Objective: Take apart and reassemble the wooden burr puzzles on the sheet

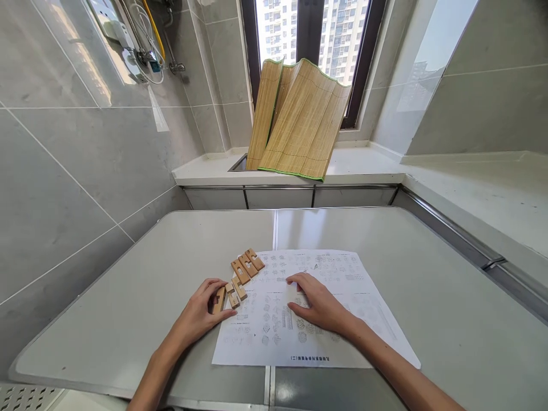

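Note:
My left hand [200, 311] rests at the left edge of a printed sheet [342, 348], its thumb and fingers curled around the ends of a notched wooden puzzle piece [218, 301]. Right beside it lie two smaller notched pieces, one wooden piece [232, 295] close to my fingertips and another wooden piece [239, 289] just beyond. Farther up, a slanted row of wooden pieces [247, 265] lies by the sheet's upper left corner. Over the middle of the sheet is my right hand [319, 303], thumb and forefinger apart, with nothing between them. Small diagrams and text cover the paper.
The sheet lies on a pale folding table [128, 319] with a centre seam. Behind it, a folded bamboo mat [306, 125] leans on the white ledge [368, 162] before a window. Tiled walls [64, 171] close in the left side, and a counter [492, 188] runs along the right.

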`<move>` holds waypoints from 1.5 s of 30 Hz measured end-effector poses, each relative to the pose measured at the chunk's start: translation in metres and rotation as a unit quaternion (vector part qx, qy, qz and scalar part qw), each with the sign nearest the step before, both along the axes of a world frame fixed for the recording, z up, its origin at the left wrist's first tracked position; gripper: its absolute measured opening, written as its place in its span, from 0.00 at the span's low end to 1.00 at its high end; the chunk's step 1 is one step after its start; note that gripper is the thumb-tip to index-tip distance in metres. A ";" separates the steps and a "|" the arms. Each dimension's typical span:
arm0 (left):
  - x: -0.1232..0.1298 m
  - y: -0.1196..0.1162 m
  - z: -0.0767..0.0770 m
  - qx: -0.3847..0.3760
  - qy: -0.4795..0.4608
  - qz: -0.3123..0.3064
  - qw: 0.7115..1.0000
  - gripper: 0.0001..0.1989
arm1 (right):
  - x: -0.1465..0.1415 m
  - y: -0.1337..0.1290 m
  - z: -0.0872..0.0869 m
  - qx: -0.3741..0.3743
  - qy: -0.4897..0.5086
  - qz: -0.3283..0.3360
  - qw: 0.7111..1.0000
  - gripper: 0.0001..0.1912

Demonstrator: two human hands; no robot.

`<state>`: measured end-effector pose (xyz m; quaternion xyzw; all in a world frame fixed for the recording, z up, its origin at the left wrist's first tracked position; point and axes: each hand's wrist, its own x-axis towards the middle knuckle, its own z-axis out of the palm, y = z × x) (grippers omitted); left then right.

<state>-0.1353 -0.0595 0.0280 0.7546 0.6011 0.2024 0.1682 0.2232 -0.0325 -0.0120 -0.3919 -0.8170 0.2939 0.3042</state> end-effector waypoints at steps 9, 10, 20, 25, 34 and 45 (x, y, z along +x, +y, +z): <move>0.001 -0.004 0.000 0.010 -0.004 0.027 1.000 0.33 | 0.000 0.001 -0.001 0.005 0.001 0.003 1.000 0.23; 0.003 -0.004 0.000 0.011 0.000 0.040 0.999 0.34 | 0.000 0.001 -0.001 0.005 0.002 0.004 1.000 0.23; 0.021 -0.002 0.008 0.038 -0.001 0.119 0.992 0.41 | 0.002 0.001 0.002 -0.001 0.002 0.008 1.000 0.22; 0.028 -0.004 0.012 0.022 -0.004 0.125 0.992 0.41 | 0.002 0.001 0.001 -0.003 0.001 0.008 1.000 0.22; 0.036 -0.006 -0.001 0.015 0.025 0.117 0.993 0.37 | 0.002 0.000 0.000 -0.011 0.002 0.006 1.000 0.22; 0.028 0.008 -0.006 0.069 -0.070 0.196 0.976 0.31 | -0.002 -0.002 0.004 -0.018 0.008 0.003 1.000 0.21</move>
